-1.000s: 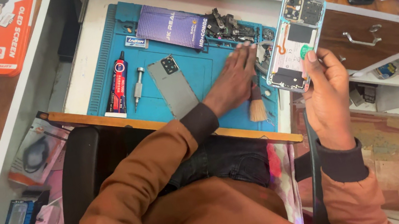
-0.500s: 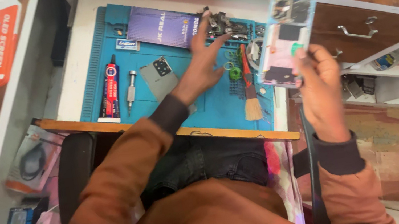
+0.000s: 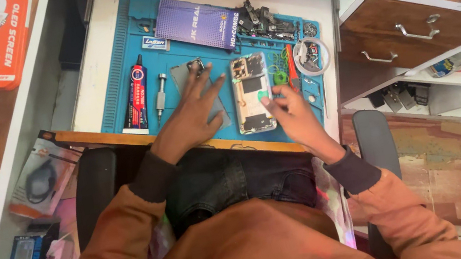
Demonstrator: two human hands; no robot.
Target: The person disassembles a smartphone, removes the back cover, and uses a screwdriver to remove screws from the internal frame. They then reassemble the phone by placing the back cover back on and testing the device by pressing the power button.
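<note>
An opened phone (image 3: 252,96) with its insides showing lies flat on the blue work mat (image 3: 115,74). My right hand (image 3: 299,119) rests just right of it, fingertips touching its right edge. A grey back cover (image 3: 179,77) lies to the phone's left, and my left hand (image 3: 193,114) lies spread flat on top of it, hiding most of it. Neither hand grips anything.
On the mat are a red-and-black glue tube (image 3: 137,94), a small metal screwdriver (image 3: 160,95), a purple flat box (image 3: 195,23), a pile of dark parts (image 3: 263,20), a ring of tape (image 3: 312,54) and an orange tool (image 3: 291,66). A wooden drawer (image 3: 406,25) stands at right.
My right hand brought the opened phone down from the air onto the mat. My left hand drew back from the parts pile and settled on the grey back cover.
</note>
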